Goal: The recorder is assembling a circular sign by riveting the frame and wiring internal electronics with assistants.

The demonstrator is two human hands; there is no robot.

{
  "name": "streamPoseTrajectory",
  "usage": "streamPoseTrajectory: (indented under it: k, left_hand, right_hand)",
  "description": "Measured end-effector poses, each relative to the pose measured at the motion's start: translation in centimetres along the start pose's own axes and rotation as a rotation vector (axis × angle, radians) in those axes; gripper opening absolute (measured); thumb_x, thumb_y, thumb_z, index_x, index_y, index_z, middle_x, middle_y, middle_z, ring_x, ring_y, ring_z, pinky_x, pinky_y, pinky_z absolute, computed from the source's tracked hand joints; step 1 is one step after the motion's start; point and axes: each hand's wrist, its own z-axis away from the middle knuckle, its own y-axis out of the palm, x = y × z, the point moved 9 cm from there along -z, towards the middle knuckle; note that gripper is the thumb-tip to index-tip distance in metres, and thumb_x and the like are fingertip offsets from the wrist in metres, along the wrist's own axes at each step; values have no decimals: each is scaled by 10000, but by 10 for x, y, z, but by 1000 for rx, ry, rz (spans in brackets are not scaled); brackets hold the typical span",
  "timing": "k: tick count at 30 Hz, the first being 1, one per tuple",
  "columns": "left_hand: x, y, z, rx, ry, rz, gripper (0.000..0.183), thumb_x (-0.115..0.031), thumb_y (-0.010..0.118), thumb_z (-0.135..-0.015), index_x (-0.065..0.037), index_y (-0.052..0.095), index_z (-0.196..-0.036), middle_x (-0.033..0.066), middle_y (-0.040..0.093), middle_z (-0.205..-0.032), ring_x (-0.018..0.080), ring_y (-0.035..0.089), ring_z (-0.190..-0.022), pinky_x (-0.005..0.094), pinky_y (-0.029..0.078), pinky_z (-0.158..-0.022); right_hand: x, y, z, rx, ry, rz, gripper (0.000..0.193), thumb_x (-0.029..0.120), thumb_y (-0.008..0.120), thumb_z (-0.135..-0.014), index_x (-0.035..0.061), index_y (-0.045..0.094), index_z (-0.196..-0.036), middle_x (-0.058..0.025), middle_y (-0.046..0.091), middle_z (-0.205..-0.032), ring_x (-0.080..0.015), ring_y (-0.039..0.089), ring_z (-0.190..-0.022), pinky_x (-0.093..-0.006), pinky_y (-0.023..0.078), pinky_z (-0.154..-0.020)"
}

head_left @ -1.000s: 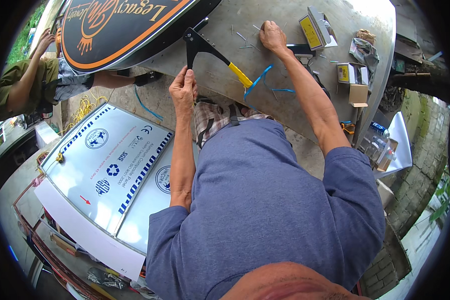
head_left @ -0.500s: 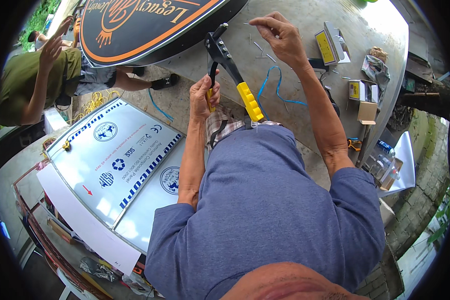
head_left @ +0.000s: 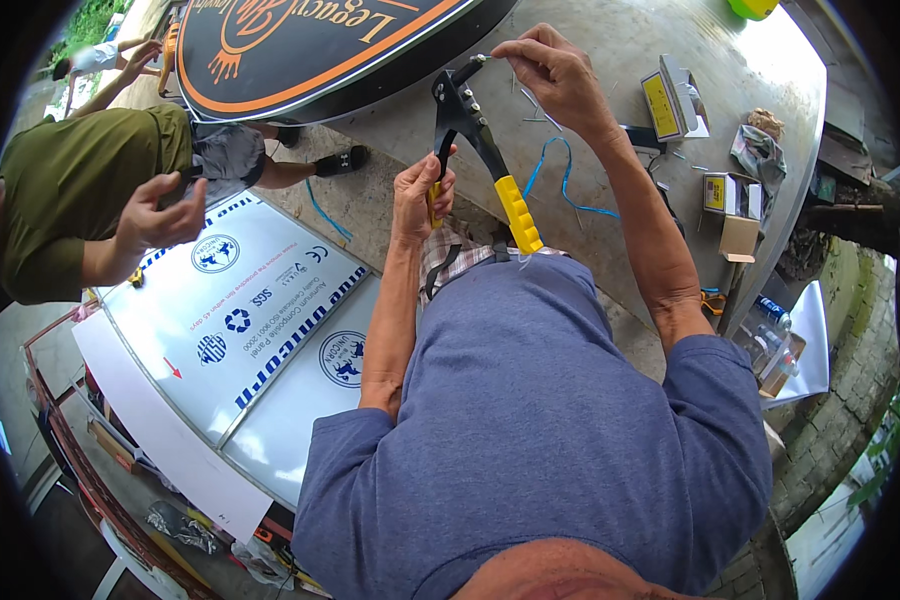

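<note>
Left hand (head_left: 422,195) closed around one yellow-sleeved handle of a black hand riveter (head_left: 467,130), fingers wrapped over it so that most of that handle sits hidden inside the fist. Other handle free, slanting down toward the chest, yellow grip (head_left: 519,214) in plain sight. Tool raised above the grey concrete slab (head_left: 630,60), nose pointing up and away. Right hand (head_left: 555,72) at the nose, thumb and fingertips pinched narrow on something thin and pale there; too small to tell whether a rivet or only its pin. Blue strap (head_left: 562,180) lying looped on the slab just below the right wrist, partly covered by the forearm. Thin metal pins scattered near it, hard to make out. Farther right on the slab, small yellow-faced cartons (head_left: 668,103), one open, beside a crumpled rag (head_left: 760,150). Dark oval sign with orange border (head_left: 300,45) cut off by the upper edge, lettering only partly seen. White printed panel (head_left: 260,330) below left, lower end hidden behind the blue shirt (head_left: 540,440). Another person in an olive shirt (head_left: 70,190) at far left, one hand (head_left: 160,212) over the panel's edge, head beyond the rim
</note>
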Motion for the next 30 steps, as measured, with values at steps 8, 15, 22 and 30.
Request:
streamPoseTrajectory:
  k: [8,15,22,30]
  left_hand:
    - [9,4,0,7,-25,-19,425,-341,603,-984,-5,626,-1242,9,512,-702,43,403,-457,181,313,-389]
    - [9,6,-2,3,-23,-13,427,-342,605,-982,-2,623,-1239,8,516,-697,42,403,-453,178,316,-389]
    - [12,4,-2,7,-43,-27,410,-328,602,-988,-8,625,-1242,6,527,-704,36,415,-461,182,320,-395]
    - [26,-23,-14,-41,-72,-192,335,-254,571,-1012,-21,623,-1247,16,557,-747,43,419,-482,184,300,-398]
  right_hand:
    - [-1,-6,3,9,5,13,169,51,651,-920,77,750,-1054,-6,583,-875,-106,548,-716,-231,443,-607]
    - [-12,-10,10,28,85,-12,156,56,657,-906,75,752,-1028,-35,589,-863,-153,583,-735,-277,488,-648]
    - [-9,-8,10,63,18,134,213,9,642,-867,91,748,-1032,-69,589,-902,-216,613,-814,-308,526,-719]
    - [-29,18,13,190,5,280,409,49,629,-866,51,582,-1273,-163,651,-987,-330,644,-978,-409,535,-807]
